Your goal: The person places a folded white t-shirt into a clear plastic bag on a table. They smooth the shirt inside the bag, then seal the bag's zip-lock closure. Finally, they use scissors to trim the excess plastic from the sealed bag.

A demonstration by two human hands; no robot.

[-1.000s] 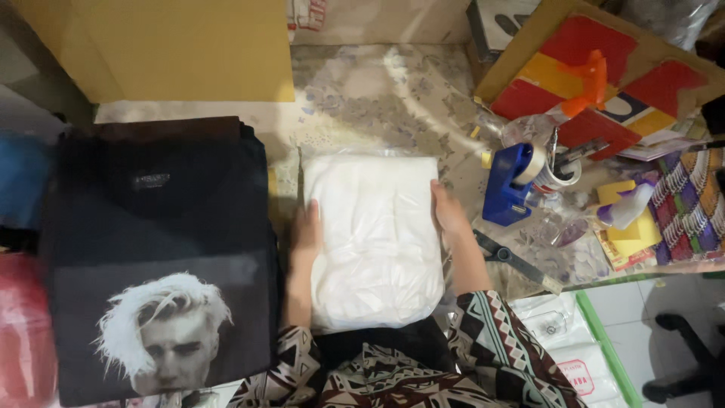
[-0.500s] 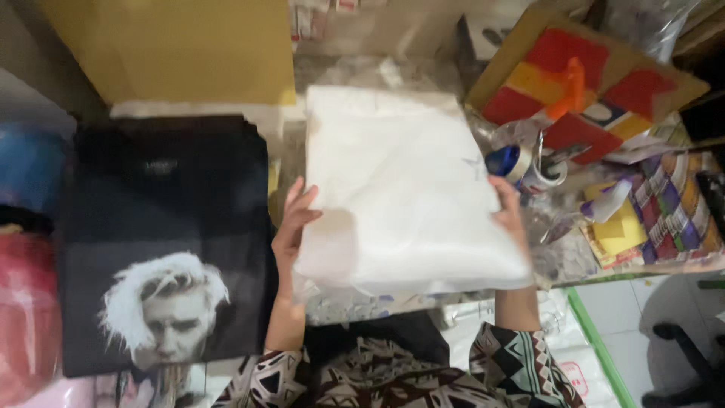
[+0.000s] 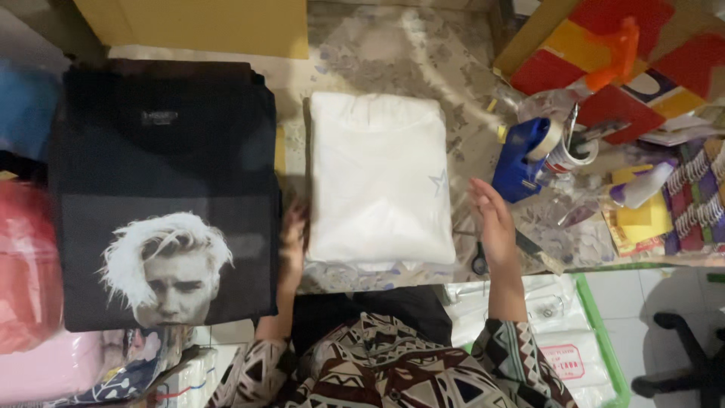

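While lying flat, white bagged garment (image 3: 377, 177) seems smoothly folded.

Black folded tee stack w/ portrait print (image 3: 162, 196), blue tape dispenser (image 3: 521, 155), scissors (image 3: 481, 261).

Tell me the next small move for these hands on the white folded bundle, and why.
Probably slide the right hand back onto the white bundle: that hand hovers open just off its edge, while the left hand rests at the other side.
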